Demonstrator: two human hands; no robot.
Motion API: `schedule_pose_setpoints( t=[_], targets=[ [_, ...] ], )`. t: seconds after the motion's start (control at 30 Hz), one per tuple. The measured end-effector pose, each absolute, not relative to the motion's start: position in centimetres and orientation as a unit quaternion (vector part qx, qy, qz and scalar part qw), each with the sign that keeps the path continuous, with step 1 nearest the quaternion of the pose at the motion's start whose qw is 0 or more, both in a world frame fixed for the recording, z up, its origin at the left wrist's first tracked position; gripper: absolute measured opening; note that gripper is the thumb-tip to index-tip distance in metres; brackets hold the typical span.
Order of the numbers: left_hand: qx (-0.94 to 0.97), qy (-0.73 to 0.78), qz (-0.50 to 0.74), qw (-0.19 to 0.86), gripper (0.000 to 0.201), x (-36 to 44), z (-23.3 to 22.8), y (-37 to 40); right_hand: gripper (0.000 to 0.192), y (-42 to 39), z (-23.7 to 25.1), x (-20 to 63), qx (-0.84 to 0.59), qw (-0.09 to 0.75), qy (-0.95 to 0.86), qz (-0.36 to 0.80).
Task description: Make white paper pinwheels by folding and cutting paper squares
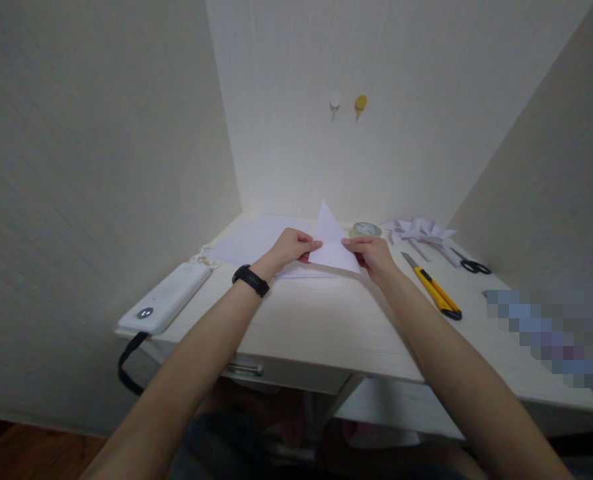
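Pinching the folded white paper — left hand and right hand, each grip pressed together on an edge.

Front edge: bare table, open passage.
Right side: utility knife, scissors, paper scraps.
Left edge: power bank.

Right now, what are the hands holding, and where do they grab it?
A folded white paper: left hand pinches its left edge, right hand its right edge.

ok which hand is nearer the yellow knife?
Right. The right hand holds the folded paper just left of the yellow knife; the left hand grips the paper's far side, further away.
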State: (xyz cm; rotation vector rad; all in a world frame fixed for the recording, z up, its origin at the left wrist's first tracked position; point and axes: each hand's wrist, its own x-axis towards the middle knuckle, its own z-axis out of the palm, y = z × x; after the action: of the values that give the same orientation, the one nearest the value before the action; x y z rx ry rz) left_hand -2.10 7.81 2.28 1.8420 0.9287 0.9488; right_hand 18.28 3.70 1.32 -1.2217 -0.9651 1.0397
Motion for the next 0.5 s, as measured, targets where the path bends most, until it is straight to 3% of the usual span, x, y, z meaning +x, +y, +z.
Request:
schedule_pose_setpoints(
  t=[0.5],
  targets=[
    [0.737,0.359,0.371,0.436,0.038,-2.33,2.02,8.14,0.029,3.87,1.17,18.36,-0.534,0.595,-0.435,0.415]
  ],
)
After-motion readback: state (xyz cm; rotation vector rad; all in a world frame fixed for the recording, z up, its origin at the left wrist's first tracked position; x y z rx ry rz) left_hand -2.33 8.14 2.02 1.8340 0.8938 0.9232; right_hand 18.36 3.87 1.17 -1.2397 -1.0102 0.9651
